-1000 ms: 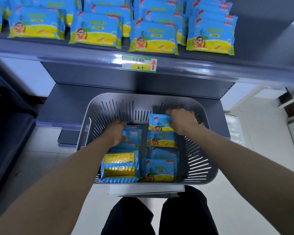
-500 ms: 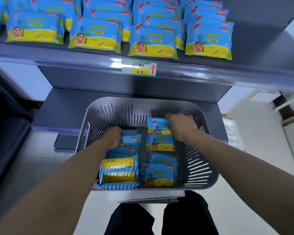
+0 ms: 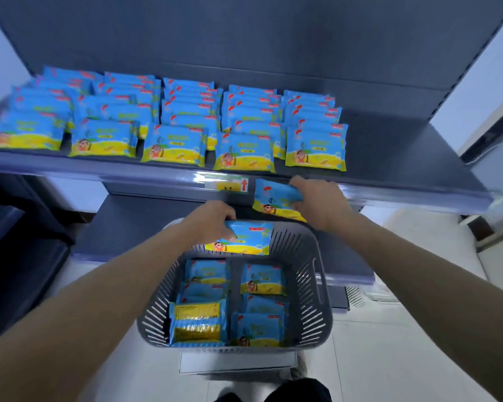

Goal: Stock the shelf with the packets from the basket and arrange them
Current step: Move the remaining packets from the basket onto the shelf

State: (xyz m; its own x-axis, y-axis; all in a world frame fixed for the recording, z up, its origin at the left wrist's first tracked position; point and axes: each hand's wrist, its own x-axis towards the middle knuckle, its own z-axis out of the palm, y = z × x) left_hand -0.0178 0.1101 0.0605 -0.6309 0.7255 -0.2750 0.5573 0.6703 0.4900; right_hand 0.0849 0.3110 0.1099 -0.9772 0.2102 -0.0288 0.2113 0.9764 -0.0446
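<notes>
Carry step, looks like; left hand [image 3: 212, 219] grips 1 packet [image 3: 246, 238], right hand [image 3: 323, 203] grips a 2nd packet [image 3: 273, 200]; next probably needs the bare end of the shelf [image 3: 404, 158].

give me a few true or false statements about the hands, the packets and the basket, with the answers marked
1. The left hand and the right hand each hold a packet. True.
2. The basket is empty. False: several packets lie in it.
3. The right hand's packet is higher up than the left hand's packet. True.
4. The arrow on the price tag points down. False: it points up.
</notes>
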